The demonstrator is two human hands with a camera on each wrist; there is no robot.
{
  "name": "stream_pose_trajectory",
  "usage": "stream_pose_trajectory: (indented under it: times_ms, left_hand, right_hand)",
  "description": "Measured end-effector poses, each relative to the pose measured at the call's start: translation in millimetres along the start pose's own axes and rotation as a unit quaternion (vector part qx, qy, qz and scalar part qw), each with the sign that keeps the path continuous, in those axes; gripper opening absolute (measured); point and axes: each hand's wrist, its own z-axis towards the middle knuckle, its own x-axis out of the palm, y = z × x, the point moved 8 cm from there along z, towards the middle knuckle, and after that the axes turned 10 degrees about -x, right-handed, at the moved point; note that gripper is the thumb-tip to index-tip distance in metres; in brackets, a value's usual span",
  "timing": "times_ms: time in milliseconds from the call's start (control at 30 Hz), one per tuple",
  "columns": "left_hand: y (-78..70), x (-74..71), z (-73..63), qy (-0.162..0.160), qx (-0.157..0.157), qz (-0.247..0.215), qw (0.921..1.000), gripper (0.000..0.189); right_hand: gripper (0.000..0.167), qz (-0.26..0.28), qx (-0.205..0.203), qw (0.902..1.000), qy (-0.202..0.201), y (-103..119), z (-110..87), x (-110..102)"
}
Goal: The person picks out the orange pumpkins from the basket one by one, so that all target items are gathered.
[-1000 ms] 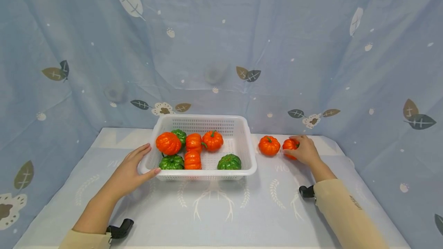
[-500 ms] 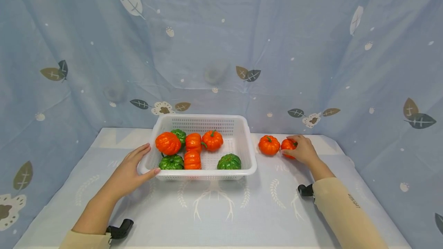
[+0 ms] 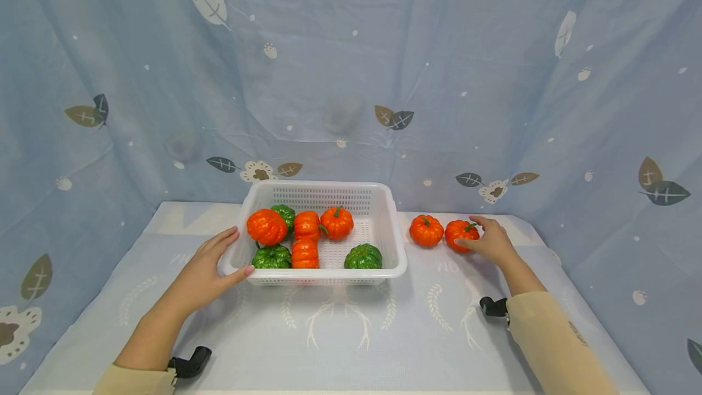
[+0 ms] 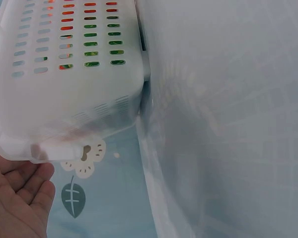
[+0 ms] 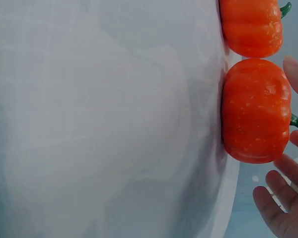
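We note the right hand (image 3: 493, 244) released, eased back from the orange pumpkin (image 3: 456, 233), which sits on the surface (image 3: 329, 346) just beside a second one (image 3: 426, 231); likely placed. Left hand (image 3: 204, 270), fingers extended, touches the basket (image 3: 318, 274).

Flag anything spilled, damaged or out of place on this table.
Nothing stands out: no spill or damage shows, the white basket sits upright, and the two orange pumpkins to its right look intact.
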Motion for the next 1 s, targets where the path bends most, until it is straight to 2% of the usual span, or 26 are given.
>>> stream_pose_trajectory:
  times_ms: [333, 700, 1000]
  left_hand:
    - [0.1, -0.1, -0.3, 0.0, -0.001, -0.006, 1.0, 0.093]
    - [-0.8, 0.6, 0.5, 0.001, 0.004, -0.004, 1.0, 0.093]
    - [-1.2, -0.6, 0.2, -0.004, 0.008, -0.004, 1.0, 0.092]
  right_hand:
    - [0.082, 0.037, 0.039, 0.9985, 0.009, -9, -2.4, 9]
    - [0.08, 0.05, 0.021, 0.9985, -0.002, -7, 2.7, 11]
    - [0.081, 0.052, 0.031, 0.9981, 0.002, -4, 1.2, 12]
